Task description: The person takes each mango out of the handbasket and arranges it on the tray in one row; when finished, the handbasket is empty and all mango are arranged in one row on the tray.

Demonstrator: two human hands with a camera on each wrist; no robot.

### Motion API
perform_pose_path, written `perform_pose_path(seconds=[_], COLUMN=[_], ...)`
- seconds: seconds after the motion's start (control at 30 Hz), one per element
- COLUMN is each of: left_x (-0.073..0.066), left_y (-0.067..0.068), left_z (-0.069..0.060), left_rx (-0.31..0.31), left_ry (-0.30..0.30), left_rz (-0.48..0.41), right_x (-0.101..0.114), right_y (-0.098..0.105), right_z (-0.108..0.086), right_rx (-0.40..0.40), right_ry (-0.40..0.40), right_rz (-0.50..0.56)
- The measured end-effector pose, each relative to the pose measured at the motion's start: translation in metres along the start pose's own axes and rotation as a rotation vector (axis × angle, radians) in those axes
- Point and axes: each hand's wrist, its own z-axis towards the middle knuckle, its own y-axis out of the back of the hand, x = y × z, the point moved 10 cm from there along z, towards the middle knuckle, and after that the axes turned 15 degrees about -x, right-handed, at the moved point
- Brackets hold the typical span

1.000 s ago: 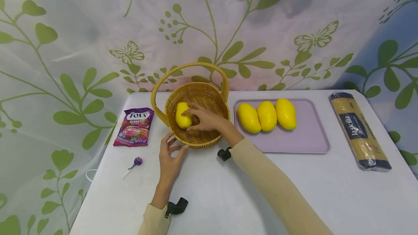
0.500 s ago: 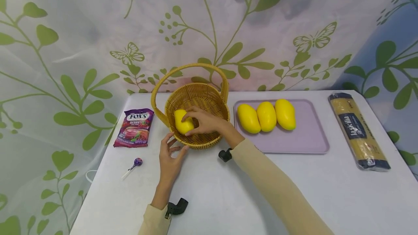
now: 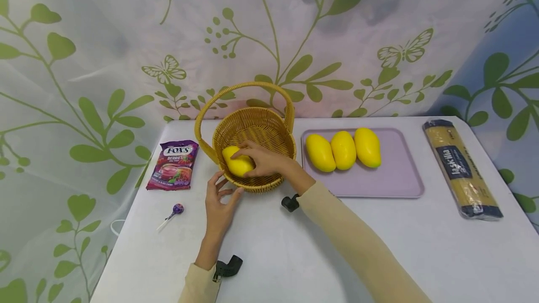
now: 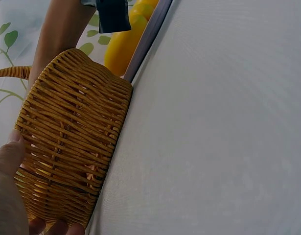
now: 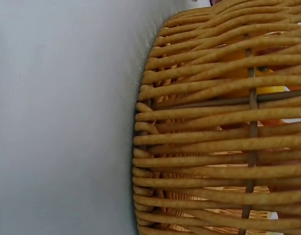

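Note:
A yellow mango (image 3: 240, 165) lies tilted in the front left of the wicker basket (image 3: 269, 127), whose tall handle arches over the back. My right hand (image 3: 266, 159) reaches over the basket's right rim and grips the mango between thumb and fingers. My left hand (image 3: 219, 207) holds the basket's front left side from outside, its thumb near the front rim and its fingers bent against the wall. In the left wrist view, the thumb (image 4: 8, 155) touches the wicker near the rim. From the right wrist, the basket's weave (image 5: 214, 117) mostly hides the hand and mango.
Right of the basket is a mauve tray (image 3: 396, 167) bearing three mangoes (image 3: 343, 150). A pasta pack (image 3: 462, 169) lies at the far right. Left of the basket are a purple candy bag (image 3: 173, 165) and a lollipop (image 3: 178, 208). A patterned curtain (image 3: 269, 36) rises behind the table.
My right hand has shifted the mango lower and toward the basket's front, turning it from upright to slanted. The left hand and basket have stayed in place.

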Motion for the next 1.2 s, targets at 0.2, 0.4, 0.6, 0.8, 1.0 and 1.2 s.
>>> perform_pose_path(seconds=[0.2,0.4,0.6,0.8,1.0,1.2], left_x=[0.0,0.0,-0.001,-0.001,-0.001,0.0], left_y=[0.0,0.0,0.001,0.001,0.001,0.0], left_z=[0.0,0.001,0.001,0.0,0.0,0.0], left_rx=[-0.001,-0.004,-0.006,-0.007,-0.006,-0.002], left_ry=[-0.002,-0.01,-0.013,-0.011,-0.011,-0.004], left_rz=[-0.001,-0.01,-0.006,0.001,-0.01,-0.015], right_x=[-0.001,-0.001,0.005,0.008,0.013,0.014], right_y=[0.005,0.023,0.037,0.048,0.065,0.083], right_z=[-0.004,-0.01,-0.017,-0.025,-0.035,-0.048], right_rx=[-0.02,-0.071,-0.108,-0.144,-0.202,-0.235], right_ry=[-0.01,-0.022,0.013,0.042,0.068,0.066], right_rz=[0.018,-0.011,-0.022,-0.026,-0.035,-0.047])
